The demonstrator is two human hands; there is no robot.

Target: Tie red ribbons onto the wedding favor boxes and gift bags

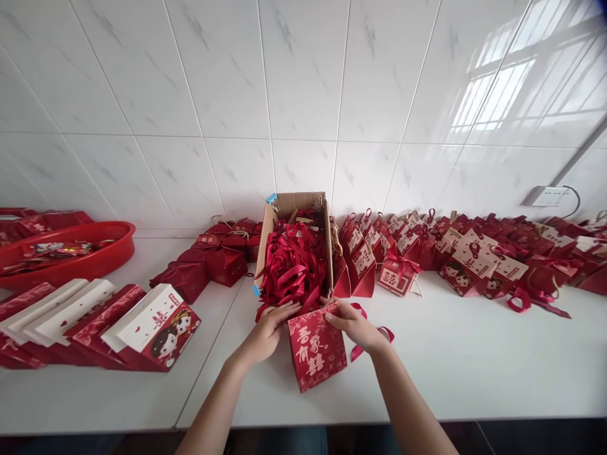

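A red paper gift box (318, 347) with pale Chinese characters stands on the white counter, close in front of me. My right hand (353, 325) grips its top edge, thumb on the near face and fingers behind. A piece of red ribbon (359, 349) trails out beside that hand. On the other side, my left hand (266, 330) stretches its fingers toward the box's upper left corner; its fingertips are partly hidden behind the box. Just beyond both hands, a cardboard box (300, 202) holds a heap of red ribbons (296, 265).
Several flat-sided red and white gift boxes (142, 325) lean in a row at left. Behind them sits a red plastic basin (111, 243) of wrapped items. Tied red boxes (227, 262) and many ribboned boxes (363, 262) line the tiled wall. A power strip (547, 196) hangs at right.
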